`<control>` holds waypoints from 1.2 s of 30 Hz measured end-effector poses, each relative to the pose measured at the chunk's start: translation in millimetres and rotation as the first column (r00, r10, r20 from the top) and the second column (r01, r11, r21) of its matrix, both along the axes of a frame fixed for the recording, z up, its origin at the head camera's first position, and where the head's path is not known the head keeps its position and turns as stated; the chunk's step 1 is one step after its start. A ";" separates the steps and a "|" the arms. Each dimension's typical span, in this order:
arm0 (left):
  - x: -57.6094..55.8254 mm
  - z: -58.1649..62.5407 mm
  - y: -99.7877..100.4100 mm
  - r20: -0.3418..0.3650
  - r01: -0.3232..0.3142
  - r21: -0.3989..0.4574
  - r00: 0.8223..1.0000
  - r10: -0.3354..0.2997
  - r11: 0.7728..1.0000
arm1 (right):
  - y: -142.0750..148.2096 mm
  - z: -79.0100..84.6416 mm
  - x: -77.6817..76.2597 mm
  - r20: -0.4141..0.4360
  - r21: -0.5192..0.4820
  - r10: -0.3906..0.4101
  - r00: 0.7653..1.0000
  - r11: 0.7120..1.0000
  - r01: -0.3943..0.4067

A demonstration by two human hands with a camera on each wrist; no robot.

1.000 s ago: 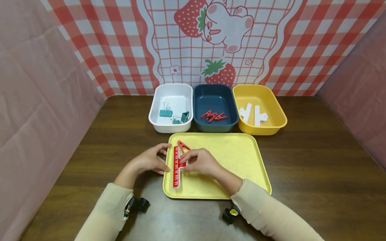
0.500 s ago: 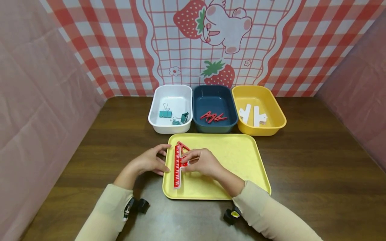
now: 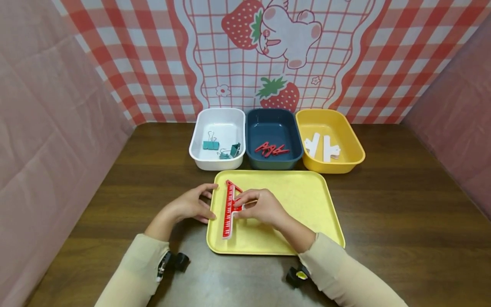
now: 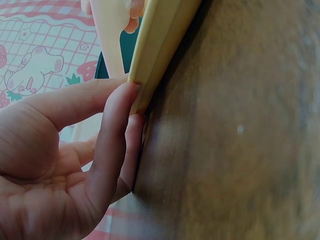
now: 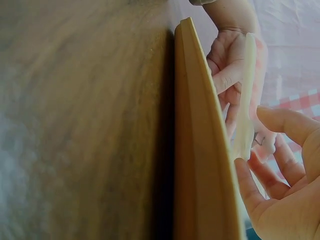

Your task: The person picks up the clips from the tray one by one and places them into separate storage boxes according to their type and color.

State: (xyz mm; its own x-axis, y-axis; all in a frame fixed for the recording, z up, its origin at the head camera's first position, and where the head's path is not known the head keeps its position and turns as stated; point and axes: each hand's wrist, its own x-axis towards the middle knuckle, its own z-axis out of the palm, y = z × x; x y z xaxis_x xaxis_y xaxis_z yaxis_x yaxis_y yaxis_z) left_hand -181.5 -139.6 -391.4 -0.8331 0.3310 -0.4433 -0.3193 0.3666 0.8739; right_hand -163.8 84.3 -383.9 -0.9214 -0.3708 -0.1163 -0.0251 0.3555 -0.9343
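My right hand (image 3: pixel 264 209) pinches a long red-and-white bag clip (image 3: pixel 229 215) by the short grip at its middle. Piano keys are printed on the clip, and it leans slightly to the right over the left part of a yellow tray (image 3: pixel 307 213). In the right wrist view, the clip (image 5: pixel 247 90) shows its pale edge near the fingertips. A red clothespin (image 3: pixel 238 187) lies behind the clip's far end, partly hidden. With spread fingers, my left hand (image 3: pixel 189 204) touches the tray's left rim; in the left wrist view, fingertips (image 4: pixel 131 90) rest against that rim.
Behind the tray stand a white box (image 3: pixel 195 158) with teal binder clips, a dark blue box (image 3: pixel 274 163) with red clothespins, and a yellow box (image 3: pixel 354 151) with white clips. A checked cloth (image 3: pixel 153 51) hangs at the back.
My right hand has shifted slightly right with the bag clip, whose far end now tilts right and covers more of the clothespin. The left hand has stayed at the rim.
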 end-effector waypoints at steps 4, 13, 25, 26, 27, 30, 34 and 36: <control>-0.1 0.6 0.3 0.004 0.001 -0.001 1.000 -0.001 1.000 | 2.1 -0.5 0.2 -0.010 0.007 -0.008 1.000 1.000 0.008; 0.8 3.6 0.6 0.000 -0.004 -0.007 1.000 0.004 1.000 | 7.7 1.4 1.0 -0.023 -0.022 -0.005 1.000 1.000 0.005; 0.8 3.7 1.4 -0.002 -0.009 -0.017 1.000 0.009 1.000 | 20.3 8.0 4.8 -0.034 -0.012 -0.041 0.999 0.999 0.040; 0.7 3.5 1.5 -0.001 -0.011 -0.020 1.000 0.011 1.000 | 21.5 8.3 5.1 -0.033 -0.011 -0.046 0.998 0.999 0.046; 0.6 3.3 1.5 -0.002 -0.011 -0.021 1.000 0.011 1.000 | 22.7 8.7 5.2 -0.028 -0.009 -0.053 0.998 0.999 0.053; 0.4 2.2 1.4 -0.004 -0.010 -0.017 1.000 0.010 1.000 | 27.5 3.7 3.5 -0.025 -0.021 -0.066 0.998 0.998 0.065; 0.3 1.3 1.5 -0.006 -0.013 -0.015 1.000 0.012 1.000 | 32.4 1.9 3.8 -0.030 -0.031 -0.077 0.997 0.997 0.076; 0.4 0.8 1.6 -0.007 -0.011 -0.012 1.000 0.011 1.000 | 34.4 1.7 4.3 -0.039 -0.033 -0.083 0.996 0.996 0.082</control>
